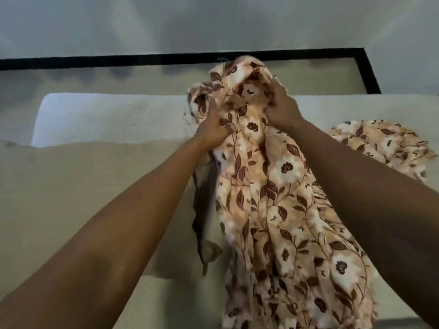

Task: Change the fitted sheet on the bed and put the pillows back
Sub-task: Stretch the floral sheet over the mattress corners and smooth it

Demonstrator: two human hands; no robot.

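A beige floral sheet (pixel 273 205) with brown leaves and white flowers hangs bunched from both my hands over the bed. My left hand (pixel 212 128) grips its left fold and my right hand (pixel 281 106) clutches the gathered top. Another heap of the same floral fabric (pixel 382 143) lies on the mattress to the right. The bare white mattress (pixel 107 119) stretches across the middle. A plain cream pillow or cushion (pixel 78 198) lies in front of it on the left, under my left forearm.
A black bed frame edge (pixel 166 59) runs along the far side and turns down at the right corner (pixel 370 74). Beyond it is pale grey floor or wall. The cream surface continues along the far side of the mattress.
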